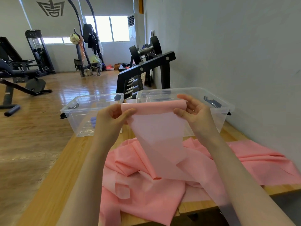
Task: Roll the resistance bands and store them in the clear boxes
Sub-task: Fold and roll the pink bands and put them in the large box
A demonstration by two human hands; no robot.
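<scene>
A wide pink resistance band (160, 136) hangs between my hands above the wooden table, its top edge curled into a small roll. My left hand (114, 116) pinches the roll's left end and my right hand (193, 110) pinches its right end. The band's loose length drops onto a heap of pink band material (146, 190) on the table. Two clear boxes stand behind: the left box (76, 110) holds a small blue roll (93, 121), the right box (226, 105) sits against the wall.
The wooden table (65, 168) runs along a grey wall on the right. A black dumbbell rack (146, 67) stands beyond the boxes. Gym machines and a bench fill the wooden floor to the left.
</scene>
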